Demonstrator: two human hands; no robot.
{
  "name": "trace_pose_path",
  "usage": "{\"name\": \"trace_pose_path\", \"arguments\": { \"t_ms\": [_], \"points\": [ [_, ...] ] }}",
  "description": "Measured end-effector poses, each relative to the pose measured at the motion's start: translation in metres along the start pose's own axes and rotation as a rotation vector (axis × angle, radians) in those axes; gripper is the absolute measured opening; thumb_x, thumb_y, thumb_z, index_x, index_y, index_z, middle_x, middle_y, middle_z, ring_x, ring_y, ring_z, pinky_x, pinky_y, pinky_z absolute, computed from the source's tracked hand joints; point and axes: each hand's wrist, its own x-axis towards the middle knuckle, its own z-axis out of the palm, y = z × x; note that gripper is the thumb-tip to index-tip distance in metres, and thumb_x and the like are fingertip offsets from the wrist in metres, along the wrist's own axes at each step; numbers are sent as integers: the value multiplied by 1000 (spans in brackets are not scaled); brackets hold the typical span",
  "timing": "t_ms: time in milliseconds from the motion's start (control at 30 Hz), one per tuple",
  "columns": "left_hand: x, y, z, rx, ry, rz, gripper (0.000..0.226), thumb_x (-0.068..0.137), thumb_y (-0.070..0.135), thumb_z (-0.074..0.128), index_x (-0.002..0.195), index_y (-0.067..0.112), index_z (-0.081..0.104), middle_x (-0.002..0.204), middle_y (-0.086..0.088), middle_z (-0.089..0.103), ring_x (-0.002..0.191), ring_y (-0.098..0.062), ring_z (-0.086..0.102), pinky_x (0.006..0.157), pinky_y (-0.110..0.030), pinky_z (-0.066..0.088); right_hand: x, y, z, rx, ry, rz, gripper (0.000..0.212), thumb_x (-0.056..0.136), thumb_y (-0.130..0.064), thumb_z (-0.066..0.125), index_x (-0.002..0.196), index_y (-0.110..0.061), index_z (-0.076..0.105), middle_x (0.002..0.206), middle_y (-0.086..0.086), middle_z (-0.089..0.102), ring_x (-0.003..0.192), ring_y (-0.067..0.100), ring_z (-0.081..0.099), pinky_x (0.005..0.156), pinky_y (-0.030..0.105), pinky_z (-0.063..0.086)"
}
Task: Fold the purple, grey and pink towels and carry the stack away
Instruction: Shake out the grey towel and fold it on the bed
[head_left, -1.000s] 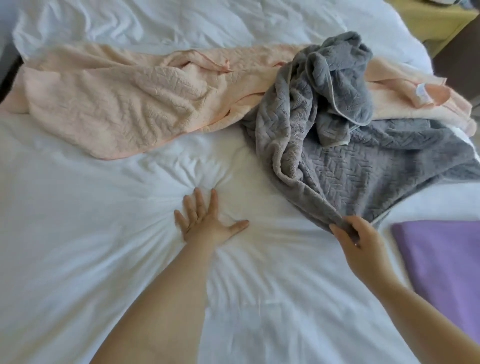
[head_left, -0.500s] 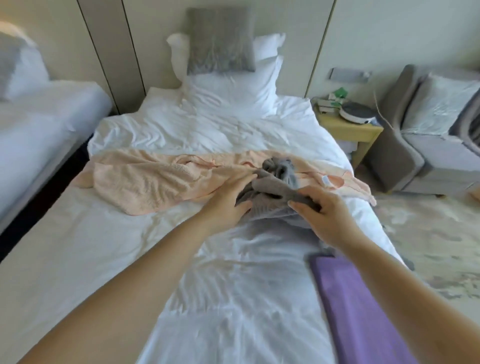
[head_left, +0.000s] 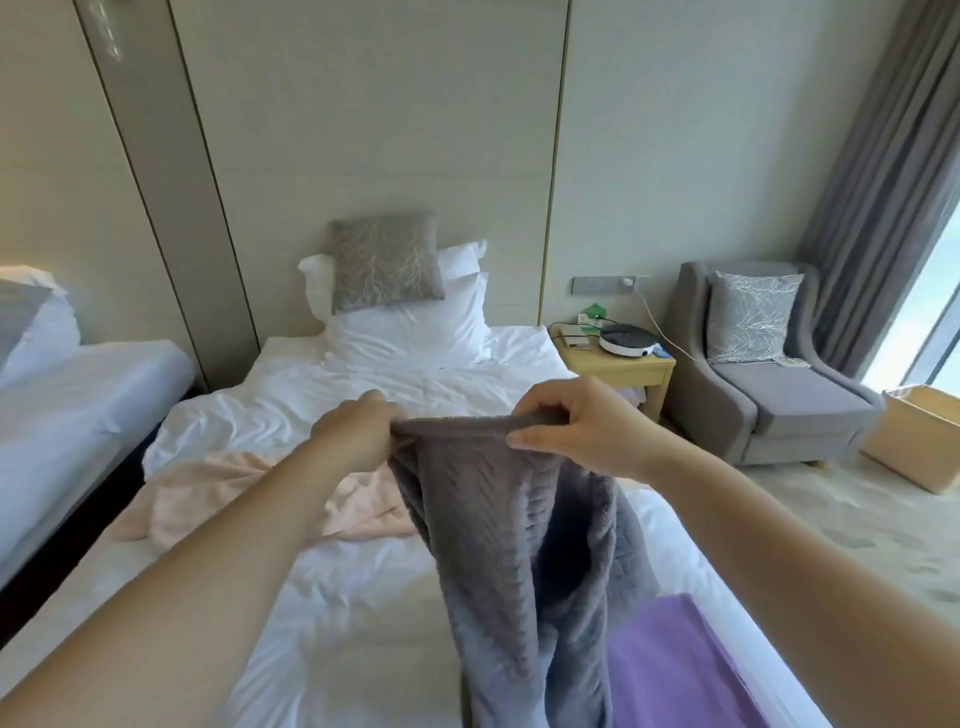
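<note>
As the head view shows, the left grip (head_left: 358, 431) and right grip (head_left: 566, 426) each pinch the grey towel's (head_left: 519, 561) top edge, level and near together. Its long axis hangs straight down from them, bunched, above the bed (head_left: 337, 597) and just left of the purple towel (head_left: 685, 670). The pink towel (head_left: 228, 499) lies beyond.

White bed (head_left: 337, 597) bears crumpled pink towel (head_left: 208, 499); flat purple towel (head_left: 670, 670); pillows (head_left: 415, 332).

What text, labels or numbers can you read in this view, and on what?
None legible.
Any print on the green item on the nightstand is too small and blurred.
The grey towel, pink towel and purple towel show no label.
</note>
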Motion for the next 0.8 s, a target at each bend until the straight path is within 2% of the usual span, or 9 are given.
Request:
{"name": "trace_pose_path", "arguments": {
  "t_ms": [67,167,200,300,367,533,633,700,800],
  "points": [
    [4,-7,-12,-197,-3,-16,20,83,16,41,69,28,50,92,-2,55,77,-22,53,66,-32,42,-10,17,18,-108,-118,32,11,79,-36,72,79,-39,61,65,-29,58,59,-10,52,55,5,38],
    [0,-1,-28,-430,54,99,44,80,-5,38,74,35,56,86,1,62,81,-18,56,72,-30,45,-17,38,45,-73,-341,71,10,84,-47,62,94,-46,63,88,-28,64,83,-8,58,79,12,45],
    [-2,3,-34,-428,71,164,50,81,-7,39,78,38,58,89,3,63,86,-17,57,76,-29,45,-14,42,49,-46,-346,90,12,86,-45,60,98,-45,64,96,-23,65,91,-3,60,84,18,47],
    [-9,13,-54,-379,97,341,50,79,-11,43,90,34,62,97,6,64,97,-16,57,85,-27,44,12,46,49,31,-149,93,10,88,-40,61,98,-39,64,95,-23,63,86,-9,59,76,12,44],
    [-18,18,-65,-367,118,432,50,76,-14,47,91,30,66,101,9,65,101,-11,57,90,-22,43,30,45,49,91,-27,87,14,87,-38,63,100,-40,58,97,-24,61,88,-8,59,77,16,46],
    [-39,23,-82,-389,111,570,39,74,-17,55,90,14,73,105,7,66,101,0,57,92,-12,42,51,44,68,127,-154,112,27,88,-24,58,111,-36,54,109,-14,61,102,7,59,86,24,45],
    [-48,16,-84,-367,84,569,34,73,-15,58,87,13,73,106,7,64,100,2,57,93,-15,44,51,47,74,36,-192,110,12,82,-25,60,88,-33,52,91,-6,62,87,16,60,75,31,46],
    [-53,8,-83,-345,82,515,32,73,-12,59,85,15,71,107,6,62,100,3,55,94,-21,45,52,45,75,-4,-158,47,11,83,-26,61,84,-23,50,85,-2,57,79,17,54,70,29,43],
    [-58,0,-76,-355,-12,282,27,70,3,56,86,19,69,107,1,58,95,-13,59,91,-37,49,54,34,71,44,7,-62,19,82,-22,62,75,-27,46,76,-7,48,69,10,44,64,24,35]
  ]
}}
